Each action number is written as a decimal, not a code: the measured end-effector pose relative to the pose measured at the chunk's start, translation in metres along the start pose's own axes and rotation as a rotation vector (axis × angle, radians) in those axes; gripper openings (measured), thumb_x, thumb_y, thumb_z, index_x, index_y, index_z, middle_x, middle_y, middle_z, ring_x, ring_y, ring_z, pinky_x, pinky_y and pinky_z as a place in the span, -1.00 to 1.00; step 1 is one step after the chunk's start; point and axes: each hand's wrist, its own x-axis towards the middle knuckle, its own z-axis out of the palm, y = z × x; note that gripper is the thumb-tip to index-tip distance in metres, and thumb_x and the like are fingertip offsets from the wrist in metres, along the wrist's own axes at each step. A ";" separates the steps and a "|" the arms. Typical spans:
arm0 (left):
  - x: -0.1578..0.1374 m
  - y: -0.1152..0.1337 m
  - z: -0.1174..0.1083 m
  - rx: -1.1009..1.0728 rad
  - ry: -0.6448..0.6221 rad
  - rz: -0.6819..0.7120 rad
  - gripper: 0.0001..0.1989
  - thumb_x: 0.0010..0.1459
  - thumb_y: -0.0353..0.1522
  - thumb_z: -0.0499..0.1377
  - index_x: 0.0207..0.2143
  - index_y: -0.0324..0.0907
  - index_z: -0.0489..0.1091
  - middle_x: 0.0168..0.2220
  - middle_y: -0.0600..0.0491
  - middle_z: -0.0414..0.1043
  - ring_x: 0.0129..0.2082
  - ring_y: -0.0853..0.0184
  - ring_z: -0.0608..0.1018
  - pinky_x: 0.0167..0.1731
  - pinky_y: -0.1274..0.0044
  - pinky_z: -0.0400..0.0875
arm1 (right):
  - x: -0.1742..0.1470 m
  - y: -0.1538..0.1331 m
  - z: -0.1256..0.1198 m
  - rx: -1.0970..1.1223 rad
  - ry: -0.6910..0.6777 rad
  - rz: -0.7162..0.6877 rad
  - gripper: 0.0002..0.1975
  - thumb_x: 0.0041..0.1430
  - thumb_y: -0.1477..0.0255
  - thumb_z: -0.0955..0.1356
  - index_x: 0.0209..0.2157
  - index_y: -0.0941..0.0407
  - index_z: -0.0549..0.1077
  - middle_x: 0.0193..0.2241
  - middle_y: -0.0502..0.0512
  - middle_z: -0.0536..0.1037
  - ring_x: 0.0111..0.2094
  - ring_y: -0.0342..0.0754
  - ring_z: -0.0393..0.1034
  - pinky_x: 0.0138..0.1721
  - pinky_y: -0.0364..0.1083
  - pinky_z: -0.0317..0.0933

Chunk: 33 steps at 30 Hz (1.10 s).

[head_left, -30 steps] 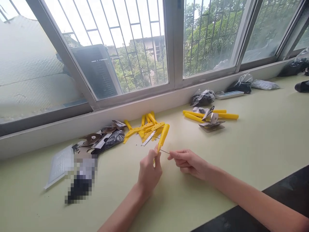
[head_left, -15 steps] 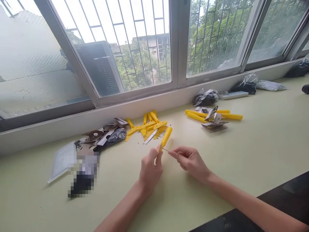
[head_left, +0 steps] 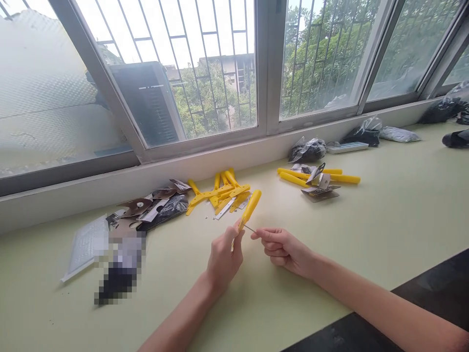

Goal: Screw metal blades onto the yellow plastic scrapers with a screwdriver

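Observation:
A yellow scraper is held upright at a slant in my left hand, fingers closed around its lower end, which they largely hide. My right hand pinches a slim metal tool that looks like a hex key; its far end meets the scraper just above my left fingers. Behind lies a pile of yellow scrapers with a loose metal blade and small screws near it.
Opened cardboard packaging lies left of the pile, beside a clear plastic tray. To the right are more yellow handles with cards. Bagged black items and a pale flat box stand along the window sill.
My right hand has turned, its lower fingers now curled in more, while the hex key stays against the scraper. The whole view has shifted slightly.

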 end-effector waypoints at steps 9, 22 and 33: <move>0.004 0.007 0.003 -0.264 0.106 -0.344 -0.60 0.24 -0.29 0.27 -0.48 -0.11 0.07 -0.58 0.24 0.18 -0.59 0.48 0.27 -0.53 0.64 0.22 | 0.002 -0.005 0.007 -0.196 0.013 -0.124 -0.55 0.21 0.02 0.43 -0.19 0.15 0.51 -0.61 -0.24 -0.10 -0.60 -0.25 -0.35 -0.63 -0.19 -0.30; 0.020 0.004 -0.022 -0.750 -0.127 -0.736 -0.57 0.15 -0.23 0.38 -0.32 -0.12 0.12 -0.24 -0.18 0.68 -0.34 0.08 0.71 -0.33 0.33 0.58 | -0.007 -0.002 -0.016 -0.820 0.515 -0.819 -0.72 0.36 0.14 0.31 -0.18 0.01 0.56 -0.29 0.13 0.44 -0.34 0.00 0.21 -0.27 -0.05 0.05; 0.020 -0.003 -0.027 -0.811 -0.402 -0.702 -0.66 0.25 -0.29 0.32 -0.29 -0.14 0.14 -0.28 -0.14 0.67 -0.38 0.18 0.70 -0.38 0.43 0.55 | -0.022 -0.026 -0.016 -0.640 0.219 -0.313 -0.59 0.21 0.02 0.41 -0.35 0.10 0.49 -0.58 -0.12 0.15 -0.58 -0.21 -0.07 -0.57 -0.15 -0.13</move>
